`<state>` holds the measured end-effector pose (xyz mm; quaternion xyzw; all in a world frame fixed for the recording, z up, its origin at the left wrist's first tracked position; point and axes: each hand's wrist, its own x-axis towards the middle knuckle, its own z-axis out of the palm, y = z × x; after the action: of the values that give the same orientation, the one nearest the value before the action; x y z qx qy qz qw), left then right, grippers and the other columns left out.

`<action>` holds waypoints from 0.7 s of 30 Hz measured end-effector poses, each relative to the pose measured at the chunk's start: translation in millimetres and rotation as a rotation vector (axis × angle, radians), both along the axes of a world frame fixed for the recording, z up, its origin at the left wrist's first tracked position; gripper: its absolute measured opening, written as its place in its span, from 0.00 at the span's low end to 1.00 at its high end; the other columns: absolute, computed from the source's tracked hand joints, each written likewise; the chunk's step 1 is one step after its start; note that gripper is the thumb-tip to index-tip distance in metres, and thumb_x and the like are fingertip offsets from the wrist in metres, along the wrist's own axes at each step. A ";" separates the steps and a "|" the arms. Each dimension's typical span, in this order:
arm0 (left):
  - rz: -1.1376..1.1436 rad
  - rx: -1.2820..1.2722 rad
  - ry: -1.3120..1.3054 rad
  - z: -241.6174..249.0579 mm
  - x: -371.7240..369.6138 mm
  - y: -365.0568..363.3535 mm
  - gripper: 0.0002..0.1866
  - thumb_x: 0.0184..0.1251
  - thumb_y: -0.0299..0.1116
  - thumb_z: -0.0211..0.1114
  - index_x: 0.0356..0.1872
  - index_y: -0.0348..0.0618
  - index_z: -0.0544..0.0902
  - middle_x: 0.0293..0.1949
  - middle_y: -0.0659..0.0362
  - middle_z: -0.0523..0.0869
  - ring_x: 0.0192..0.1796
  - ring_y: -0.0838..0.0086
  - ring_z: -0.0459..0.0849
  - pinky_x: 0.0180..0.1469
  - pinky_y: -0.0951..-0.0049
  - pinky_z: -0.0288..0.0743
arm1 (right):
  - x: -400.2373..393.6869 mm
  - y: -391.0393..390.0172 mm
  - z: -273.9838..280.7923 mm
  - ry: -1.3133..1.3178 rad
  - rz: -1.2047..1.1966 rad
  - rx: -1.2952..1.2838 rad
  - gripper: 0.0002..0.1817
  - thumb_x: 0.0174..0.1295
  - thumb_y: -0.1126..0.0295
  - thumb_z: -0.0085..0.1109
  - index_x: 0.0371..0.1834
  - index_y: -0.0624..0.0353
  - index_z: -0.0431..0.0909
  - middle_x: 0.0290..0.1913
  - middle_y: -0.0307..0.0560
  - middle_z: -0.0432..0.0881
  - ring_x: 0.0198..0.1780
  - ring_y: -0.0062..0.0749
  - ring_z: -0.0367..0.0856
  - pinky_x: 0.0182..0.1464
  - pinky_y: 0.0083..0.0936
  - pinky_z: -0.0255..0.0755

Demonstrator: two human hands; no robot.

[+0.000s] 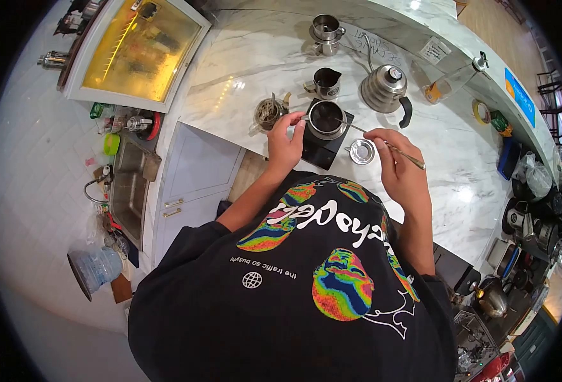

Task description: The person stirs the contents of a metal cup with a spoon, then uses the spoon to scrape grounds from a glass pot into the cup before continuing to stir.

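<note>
White marble counter (255,57) carrying black scale (322,149), gooseneck kettle (386,88), small dark pitcher (327,81), steel pot (327,32), glass grinder jar (268,113), round strainer lid (362,152), tape roll (481,113).

Bare marble (446,146) lies open right of the scale (322,148); kettle (386,88), pitcher (327,82) and perhaps a grinder (269,112) crowd behind.

A single head-worn fisheye view looks steeply down from above the person, close over the shirt filling the lower frame; the marble surface (262,57) curves across the upper centre, floor at left.
</note>
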<state>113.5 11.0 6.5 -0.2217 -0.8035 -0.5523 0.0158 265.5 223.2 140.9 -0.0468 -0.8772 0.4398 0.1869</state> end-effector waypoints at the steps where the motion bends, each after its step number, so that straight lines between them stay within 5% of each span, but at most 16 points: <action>1: 0.003 -0.001 -0.027 0.7 0.3 0.6 0.11 0.73 0.26 0.65 0.52 0.36 0.86 0.44 0.49 0.91 0.47 0.63 0.90 0.54 0.66 0.80 | -0.4 -0.6 1.8 -0.001 0.015 -0.008 0.07 0.74 0.74 0.57 0.48 0.60 0.84 0.44 0.51 0.88 0.45 0.52 0.85 0.51 0.38 0.76; 9: -0.011 -0.003 -0.023 -1.2 -1.4 -0.3 0.11 0.73 0.27 0.65 0.52 0.35 0.86 0.45 0.49 0.91 0.48 0.64 0.90 0.55 0.66 0.80 | -6.6 -0.4 4.6 -0.036 -0.014 -0.041 0.07 0.74 0.73 0.57 0.48 0.60 0.84 0.43 0.52 0.87 0.45 0.51 0.84 0.50 0.38 0.76; 12: -0.032 -0.027 -0.075 -2.0 -1.6 -2.9 0.12 0.77 0.28 0.64 0.56 0.35 0.85 0.47 0.54 0.90 0.52 0.72 0.87 0.59 0.70 0.77 | -2.4 1.4 4.5 -0.030 0.009 -0.026 0.07 0.74 0.73 0.57 0.48 0.60 0.84 0.43 0.52 0.87 0.45 0.51 0.84 0.50 0.38 0.76; 21: -0.044 -0.033 -0.068 1.9 -3.1 -4.1 0.12 0.76 0.28 0.64 0.54 0.34 0.85 0.47 0.53 0.91 0.51 0.71 0.88 0.59 0.69 0.78 | -6.1 2.2 5.4 -0.066 -0.011 -0.070 0.07 0.75 0.73 0.56 0.48 0.61 0.83 0.43 0.51 0.88 0.44 0.52 0.84 0.48 0.39 0.76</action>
<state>110.4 7.0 8.4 -0.2209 -0.8073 -0.5465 -0.0274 259.4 225.4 146.3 -0.0727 -0.8667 0.4675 0.1582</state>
